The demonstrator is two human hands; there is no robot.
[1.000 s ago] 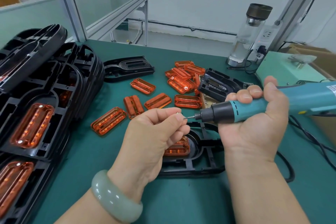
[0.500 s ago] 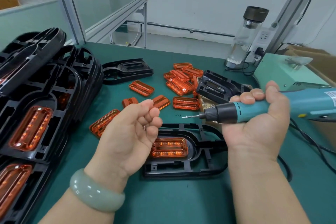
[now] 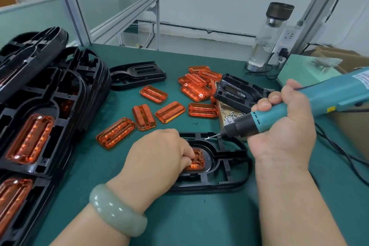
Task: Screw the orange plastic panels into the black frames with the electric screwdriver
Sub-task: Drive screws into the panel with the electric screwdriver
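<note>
1. Nearest you, bare green mat (image 3: pixel 199 223) gives both forearms room to slide.
2. Just beyond it, your left hand (image 3: pixel 159 158) has its fingers bent, with the tips pressing the orange panel (image 3: pixel 197 161) into the black frame (image 3: pixel 225 177), which lies flat mid-table. Those fingertips sit close to where the bit must land, so a slip could catch them.
3. Your right hand (image 3: pixel 283 132) is wrapped tight round the electric screwdriver (image 3: pixel 311 106). The tool is tilted, with a screw (image 3: pixel 209 137) on its tip above the frame's far edge and apart from it. If it goes in slanted, the screw may bite crooked or drop off.
4. On the right, the cable (image 3: pixel 339 150) trails over the mat, and its drag could pull the tool off line.
5. Farther off, the screw tray (image 3: pixel 229 118) sits just behind the tool nose, and loose panels (image 3: pixel 169 113) lie to its left. A wide swing could scatter them.
6. Along the left, a tall stack of finished frames (image 3: pixel 40 122) walls that side. At the far right, a bottle (image 3: pixel 267 34) stands near the table's far edge.
</note>
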